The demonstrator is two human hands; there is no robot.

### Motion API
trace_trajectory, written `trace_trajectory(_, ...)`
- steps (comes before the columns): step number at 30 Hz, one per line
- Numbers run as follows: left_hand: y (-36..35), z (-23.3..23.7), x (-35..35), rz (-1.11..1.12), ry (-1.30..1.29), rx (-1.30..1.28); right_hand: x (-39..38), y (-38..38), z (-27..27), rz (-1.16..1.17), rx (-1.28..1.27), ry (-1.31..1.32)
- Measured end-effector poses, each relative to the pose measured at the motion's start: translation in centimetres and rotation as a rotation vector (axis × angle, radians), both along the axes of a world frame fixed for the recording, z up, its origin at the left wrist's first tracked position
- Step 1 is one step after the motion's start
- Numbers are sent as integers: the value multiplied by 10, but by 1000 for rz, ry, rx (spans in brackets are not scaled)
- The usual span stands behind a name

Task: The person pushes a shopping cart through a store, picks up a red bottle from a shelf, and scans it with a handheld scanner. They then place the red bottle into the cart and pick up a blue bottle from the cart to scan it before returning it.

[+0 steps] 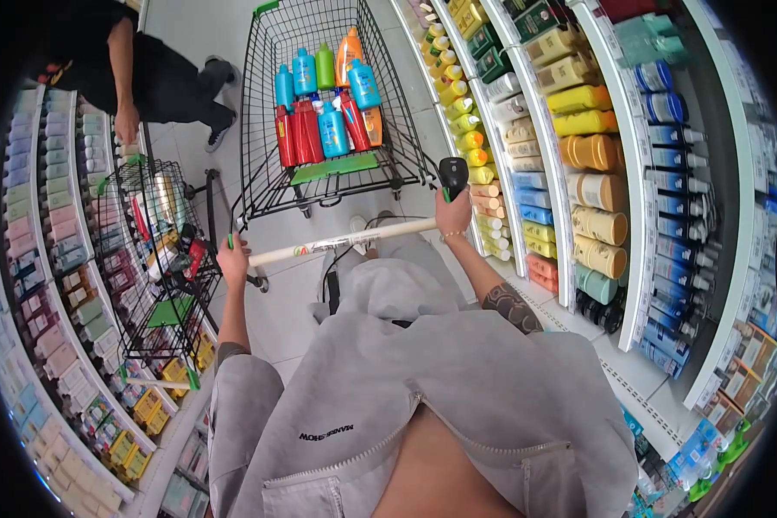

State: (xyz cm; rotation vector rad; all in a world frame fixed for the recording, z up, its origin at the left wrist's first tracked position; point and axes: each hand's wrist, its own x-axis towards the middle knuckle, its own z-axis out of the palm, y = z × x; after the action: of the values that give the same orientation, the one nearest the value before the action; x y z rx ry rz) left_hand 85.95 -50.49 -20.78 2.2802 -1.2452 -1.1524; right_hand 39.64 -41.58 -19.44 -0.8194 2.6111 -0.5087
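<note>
A black wire shopping cart with a cream handle bar stands in front of me. My left hand is closed around the green-edged left end of its handle. At the right end, my right hand is closed, with a black handheld scanner sticking out above the fingers. How the fingers share the scanner and the cart's frame is partly hidden. Inside the cart, blue bottles, red bottles, a green bottle and an orange bottle stand upright at the near end.
Shelves of bottles line the right side, close to my right arm. On the left, a second shopping cart holding mixed goods stands beside more shelves. A person in dark clothes is near it. Tiled floor shows between.
</note>
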Motion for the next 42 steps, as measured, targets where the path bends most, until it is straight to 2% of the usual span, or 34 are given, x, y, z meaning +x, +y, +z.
trace_trajectory(2, -30, -3, -7, -52, -13, -32, -7, -32, -4, 7, 15, 60)
trace_trajectory(8, -119, -15, -34, 12, 47, -46, -35, -123, -32, -5, 4, 57)
trace_trajectory(14, -206, -34, -55, 55, -17, -64, -51, -220, -36, -16, 35, -56)
trace_trajectory(16, -239, -20, -68, -8, -85, -51, -53, -251, -33, -24, 74, -115)
trace_trajectory(18, -263, -42, -59, -28, -164, -14, -52, -277, -43, -21, 37, -93)
trace_trajectory(21, -312, -50, -65, 45, -125, 15, -49, -316, -55, -28, -21, -70)
trace_trajectory(23, -339, -51, -63, -13, -215, 23, -47, -347, -61, -23, 14, -80)
trace_trajectory(26, -375, -75, -49, -14, -198, -23, -44, -388, -59, -2, 46, -114)
trace_trajectory(28, -409, -82, -53, 76, -124, 11, -45, -419, -67, -32, 64, -96)
trace_trajectory(31, -456, -84, -56, 86, -92, -12, -43, -458, -77, -22, 50, -66)
trace_trajectory(37, -558, -107, -45, -62, -194, -13, -38, -541, -97, -59, -10, -73)
trace_trajectory(42, -651, -122, -49, -8, -72, -14, -34, -613, -110, -79, -64, -83)
